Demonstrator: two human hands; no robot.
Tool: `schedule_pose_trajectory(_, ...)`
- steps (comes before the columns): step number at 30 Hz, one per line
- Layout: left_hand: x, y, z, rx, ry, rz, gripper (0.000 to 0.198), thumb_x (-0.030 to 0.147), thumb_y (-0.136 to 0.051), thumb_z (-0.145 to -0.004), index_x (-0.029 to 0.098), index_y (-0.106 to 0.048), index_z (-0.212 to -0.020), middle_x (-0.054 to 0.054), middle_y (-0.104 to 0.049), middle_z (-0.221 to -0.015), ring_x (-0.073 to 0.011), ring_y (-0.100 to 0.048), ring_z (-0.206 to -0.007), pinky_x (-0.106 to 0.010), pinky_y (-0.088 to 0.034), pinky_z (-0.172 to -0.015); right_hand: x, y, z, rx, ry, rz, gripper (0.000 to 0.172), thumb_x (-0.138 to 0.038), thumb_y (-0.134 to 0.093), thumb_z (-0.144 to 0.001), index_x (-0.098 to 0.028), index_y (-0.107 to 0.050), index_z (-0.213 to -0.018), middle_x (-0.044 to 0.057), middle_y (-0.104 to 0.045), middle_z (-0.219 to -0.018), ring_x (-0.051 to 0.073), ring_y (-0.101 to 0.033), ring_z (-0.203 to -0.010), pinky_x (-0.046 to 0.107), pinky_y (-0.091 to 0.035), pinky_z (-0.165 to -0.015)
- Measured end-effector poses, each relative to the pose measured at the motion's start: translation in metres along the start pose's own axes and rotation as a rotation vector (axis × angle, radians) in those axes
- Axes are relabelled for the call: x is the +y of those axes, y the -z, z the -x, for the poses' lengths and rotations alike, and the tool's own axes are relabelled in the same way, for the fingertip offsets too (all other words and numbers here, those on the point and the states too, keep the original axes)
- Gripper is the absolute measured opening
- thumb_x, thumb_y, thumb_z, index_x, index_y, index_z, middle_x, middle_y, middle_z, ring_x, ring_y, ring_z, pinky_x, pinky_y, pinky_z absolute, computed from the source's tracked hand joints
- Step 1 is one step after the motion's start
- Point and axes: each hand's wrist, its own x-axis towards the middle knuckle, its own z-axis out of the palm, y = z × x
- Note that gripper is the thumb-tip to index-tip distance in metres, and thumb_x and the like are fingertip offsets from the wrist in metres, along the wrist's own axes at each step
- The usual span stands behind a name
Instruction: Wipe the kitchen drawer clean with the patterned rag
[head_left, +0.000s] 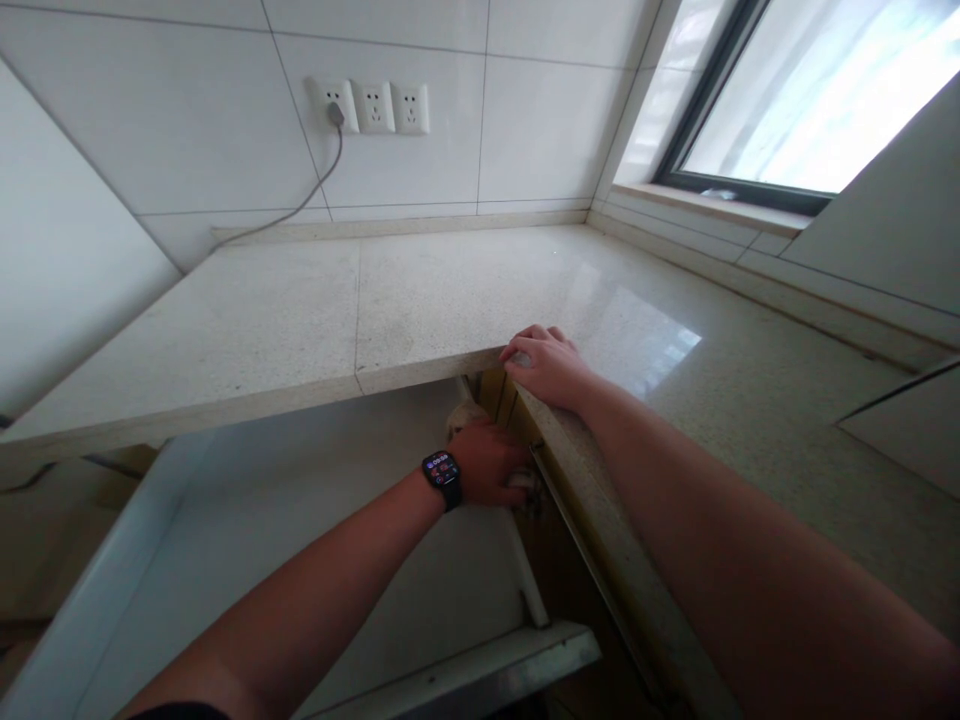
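My left hand point(491, 462), with a black smartwatch point(442, 475) on its wrist, reaches down into the pulled-out white drawer point(315, 480) at its right side wall. Its fingers are closed on a pale, crumpled cloth point(463, 418), which shows behind the hand and again in front of it near the thumb. Most of the cloth is hidden. My right hand point(547, 362) rests on the inner corner of the speckled countertop point(435, 290), its fingers lying over the edge. A small pale patch shows under those fingers; I cannot make out what it is.
A plug with a grey cable point(319, 185) sits in the left of three wall sockets point(373, 108). The drawer front point(487, 670) is toward me. A narrow gap with a metal strip point(581, 545) lies between drawer and right counter. A window point(810, 100) is at upper right.
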Motion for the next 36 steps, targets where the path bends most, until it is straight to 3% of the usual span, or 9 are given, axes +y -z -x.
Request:
schedule_pose_trajectory(8, -0.017, 0.003, -0.002, 0.045, 0.087, 0.004, 0.048, 0.049, -0.065, -0.077, 0.027, -0.065, -0.120, -0.005, -0.069, -0.095, -0.0275, -0.062, -0.096, -0.041, -0.041, -0.088, 0.000, -0.001, 0.000, 0.007, -0.008, 0.024, 0.023, -0.038, -0.055, -0.088, -0.033, -0.073, -0.101, 0.007, -0.060, -0.121, 0.032, -0.048, -0.115, 0.053, -0.040, -0.098)
schedule_pose_trajectory(14, -0.020, -0.005, -0.002, 0.121, 0.139, -0.004, 0.043, 0.048, -0.065, -0.076, 0.027, -0.067, -0.113, -0.005, -0.068, -0.093, -0.0270, -0.061, -0.094, -0.042, -0.040, -0.090, -0.001, -0.001, 0.000, 0.003, -0.004, 0.031, 0.023, -0.036, -0.055, -0.087, -0.032, -0.073, -0.102, 0.006, -0.060, -0.121, 0.032, -0.048, -0.115, 0.051, -0.040, -0.097)
schedule_pose_trajectory(20, -0.011, -0.009, -0.002, 0.147, 0.146, 0.003, 0.043, 0.051, -0.065, -0.077, 0.027, -0.069, -0.112, -0.005, -0.069, -0.089, -0.0263, -0.061, -0.090, -0.042, -0.040, -0.088, 0.000, -0.003, -0.001, 0.020, 0.005, 0.018, 0.022, -0.036, -0.056, -0.087, -0.032, -0.073, -0.100, 0.006, -0.061, -0.119, 0.032, -0.049, -0.114, 0.051, -0.039, -0.098)
schedule_pose_trajectory(27, 0.004, -0.014, 0.002, 0.166, 0.122, 0.014, 0.037, 0.054, -0.065, -0.074, 0.024, -0.069, -0.096, -0.005, -0.068, -0.085, -0.0254, -0.061, -0.085, -0.042, -0.041, -0.085, 0.001, -0.003, -0.001, 0.031, 0.016, 0.022, 0.022, -0.036, -0.056, -0.087, -0.031, -0.073, -0.099, 0.006, -0.062, -0.118, 0.031, -0.049, -0.113, 0.050, -0.040, -0.098)
schedule_pose_trajectory(36, 0.037, -0.019, 0.011, 0.120, -0.009, 0.035, 0.040, 0.059, -0.064, -0.074, 0.023, -0.069, -0.091, -0.004, -0.067, -0.080, -0.0247, -0.063, -0.083, -0.042, -0.042, -0.079, -0.001, -0.002, -0.001, 0.022, 0.007, 0.015, 0.022, -0.036, -0.056, -0.087, -0.031, -0.073, -0.100, 0.007, -0.061, -0.119, 0.032, -0.048, -0.115, 0.052, -0.040, -0.097)
